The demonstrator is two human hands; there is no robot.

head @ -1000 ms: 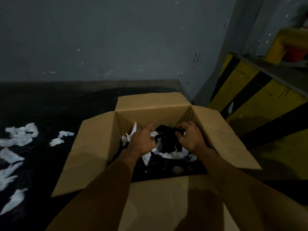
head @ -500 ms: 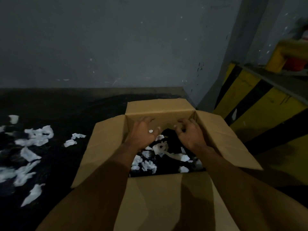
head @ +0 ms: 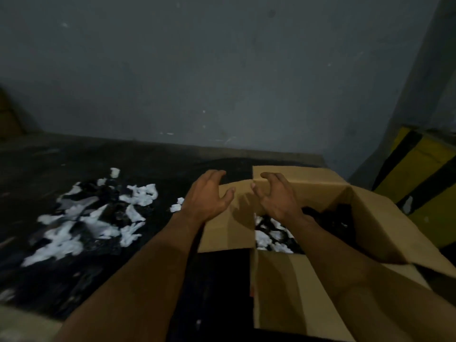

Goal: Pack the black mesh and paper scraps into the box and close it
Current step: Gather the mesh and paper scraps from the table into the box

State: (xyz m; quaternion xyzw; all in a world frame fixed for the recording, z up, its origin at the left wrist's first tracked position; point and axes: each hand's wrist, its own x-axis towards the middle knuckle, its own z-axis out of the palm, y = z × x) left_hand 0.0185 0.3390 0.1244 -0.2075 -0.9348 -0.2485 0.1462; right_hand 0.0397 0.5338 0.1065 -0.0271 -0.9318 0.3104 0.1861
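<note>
Our left hand and right hand are now out of the box, spread and empty; paper scraps left of it await packing.

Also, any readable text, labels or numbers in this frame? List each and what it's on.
No text can be read anywhere.
The brown cardboard box: visible flaps are plain, no print.
The yellow and black striped barrier: stripes only, no lettering.
The white paper scraps on the floor: too blurred to tell if printed.
</note>
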